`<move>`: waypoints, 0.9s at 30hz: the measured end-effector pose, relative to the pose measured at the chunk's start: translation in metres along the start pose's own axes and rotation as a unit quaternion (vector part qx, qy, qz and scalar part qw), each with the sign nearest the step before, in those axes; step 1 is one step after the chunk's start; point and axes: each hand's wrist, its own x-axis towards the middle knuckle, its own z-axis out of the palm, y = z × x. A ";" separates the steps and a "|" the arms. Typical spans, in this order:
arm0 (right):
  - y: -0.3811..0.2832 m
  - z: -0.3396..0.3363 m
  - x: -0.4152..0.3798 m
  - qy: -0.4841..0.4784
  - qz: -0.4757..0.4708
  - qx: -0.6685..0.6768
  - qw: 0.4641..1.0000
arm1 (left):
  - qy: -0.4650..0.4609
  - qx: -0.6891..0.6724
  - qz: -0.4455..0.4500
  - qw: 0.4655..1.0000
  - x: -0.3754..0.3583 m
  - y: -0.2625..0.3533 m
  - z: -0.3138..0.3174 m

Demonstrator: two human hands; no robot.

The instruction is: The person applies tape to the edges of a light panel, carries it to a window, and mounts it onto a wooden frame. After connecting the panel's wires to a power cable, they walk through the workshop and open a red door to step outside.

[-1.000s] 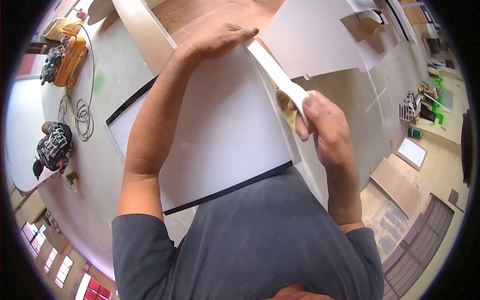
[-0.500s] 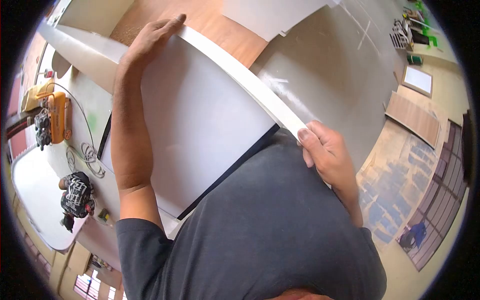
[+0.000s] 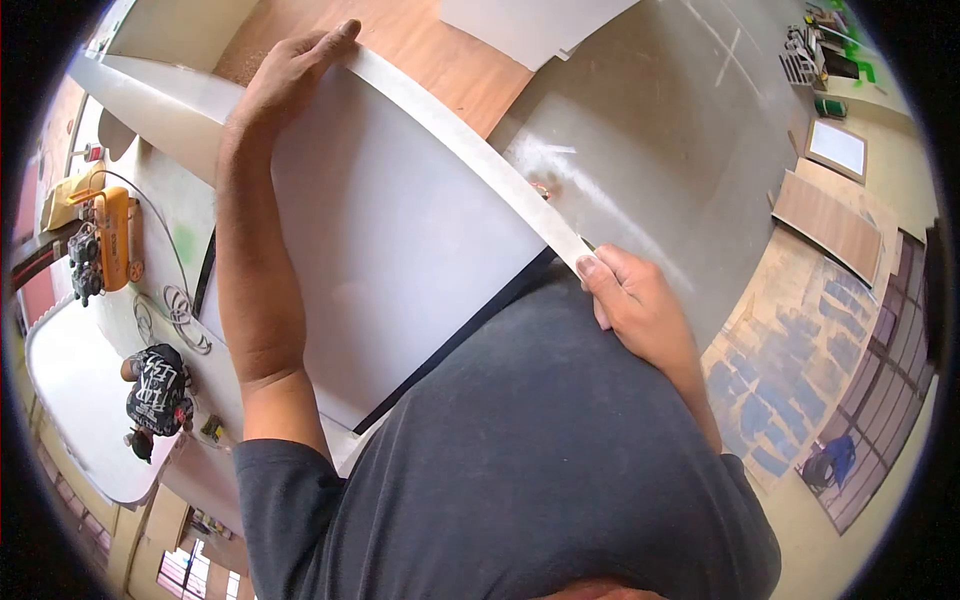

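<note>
The right hand [image 3: 630,300] pinches the near end of a white edge strip [image 3: 460,150] between thumb and curled fingers [image 3: 590,268], holding it taut at the near corner of a white panel [image 3: 400,240]; a second earlier that hand held a small roll with the strip just paying out from it, and the roll can no longer be seen in the grip. At the far corner, the left hand [image 3: 290,80] lies flat with fingers together and extended, pressing the other end of the strip down against the panel's upper edge, much as it did half a second ago. The strip now runs the whole length of that edge, from one hand to the other, where a second ago it reached only partway, which suggests the banding has been drawn out to full length and is being seated along the edge. The panel stands upright against the person's dark grey shirt [image 3: 520,450], its dark lower edge showing near the waist. Beyond it lie a brown board [image 3: 440,50] and a pale sheet [image 3: 530,25] on the concrete floor [image 3: 660,150]. Far to the left, an orange compressor [image 3: 105,240] sits beside a coiled hose [image 3: 180,305], and another person in a black printed top [image 3: 155,395] crouches near a white tabletop [image 3: 70,400]
</note>
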 end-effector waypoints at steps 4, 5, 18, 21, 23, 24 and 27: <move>0.000 0.000 0.007 -0.004 0.004 -0.019 1.000 | 0.039 0.035 -0.010 0.999 0.001 -0.003 0.003; 0.003 0.000 0.008 -0.004 0.003 -0.018 1.000 | 0.042 0.044 -0.010 0.998 0.002 -0.003 0.003; 0.030 0.006 0.030 -0.010 -0.022 -0.029 0.999 | 0.023 0.028 -0.004 0.999 0.001 0.003 0.004; 0.035 0.007 0.035 -0.028 -0.017 0.004 0.999 | 0.013 0.018 -0.001 1.000 0.001 0.002 0.003; 0.039 0.009 0.038 -0.028 -0.023 0.021 0.999 | -0.009 0.111 -0.007 0.994 0.000 0.009 0.003; 0.041 0.010 0.040 -0.017 -0.034 0.019 0.999 | -0.009 0.114 -0.006 0.993 0.000 0.009 0.006; 0.044 0.018 0.039 0.022 -0.066 0.040 0.997 | 0.083 0.129 0.037 0.987 -0.005 0.009 0.018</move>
